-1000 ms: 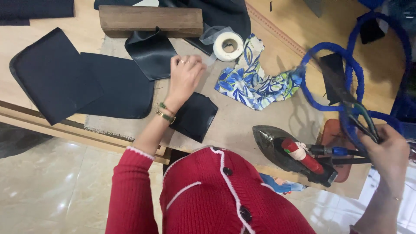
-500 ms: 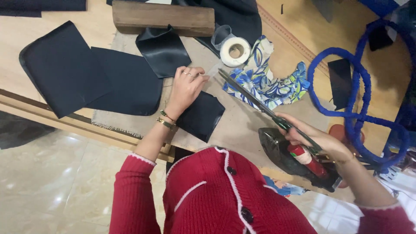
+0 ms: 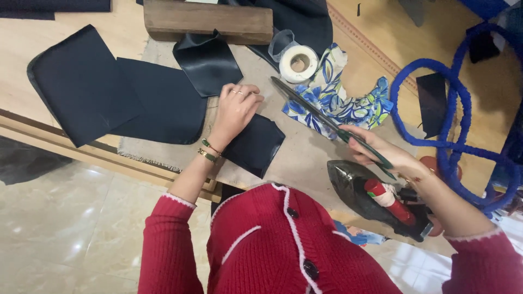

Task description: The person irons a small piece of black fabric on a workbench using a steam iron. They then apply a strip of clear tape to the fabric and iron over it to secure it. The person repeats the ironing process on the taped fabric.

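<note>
The left hand (image 3: 238,109) pressed flat the limp, light dark fabric piece (image 3: 256,144), while the right hand (image 3: 381,155) closed its grip round the long scissors (image 3: 327,122) by the handles.

Scissors' (image 3: 327,122) handles hidden — blue cord (image 3: 452,103) cut off.

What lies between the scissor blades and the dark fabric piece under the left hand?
Nothing visible. The scissors, held in the right hand, point across bare table cover toward the dark fabric piece pinned by the left hand; the floral scrap lies behind the blades.
</note>
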